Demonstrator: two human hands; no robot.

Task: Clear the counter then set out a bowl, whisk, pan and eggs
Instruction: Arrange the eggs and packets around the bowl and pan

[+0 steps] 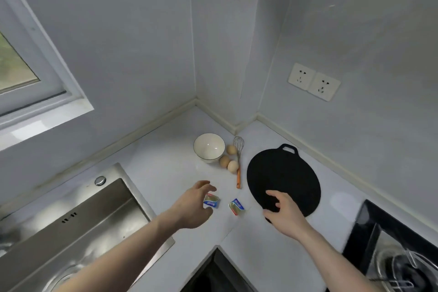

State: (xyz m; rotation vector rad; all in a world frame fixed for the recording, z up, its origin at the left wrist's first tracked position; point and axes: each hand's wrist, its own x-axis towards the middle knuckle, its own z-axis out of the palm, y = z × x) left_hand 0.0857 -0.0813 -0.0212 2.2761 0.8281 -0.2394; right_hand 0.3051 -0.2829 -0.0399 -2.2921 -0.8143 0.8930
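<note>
1. Bowl [209, 147], eggs [228, 159], whisk [238, 159] and pan [283, 179] sit grouped on the bench [166, 168] beyond both hands, apparently already set out.
2. The bowl looks empty (eggs lie beside it, uncracked).
3. Left hand [195, 206] curls around a small packet [211, 201], probably clearing it; a second packet [236, 207] lies between the hands.
4. Right hand [285, 214], fingers loosely spread, rests at the pan's near edge.

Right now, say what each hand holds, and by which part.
Left hand curls around one small packet, contact unclear. Right hand lies over the pan's near rim.
</note>
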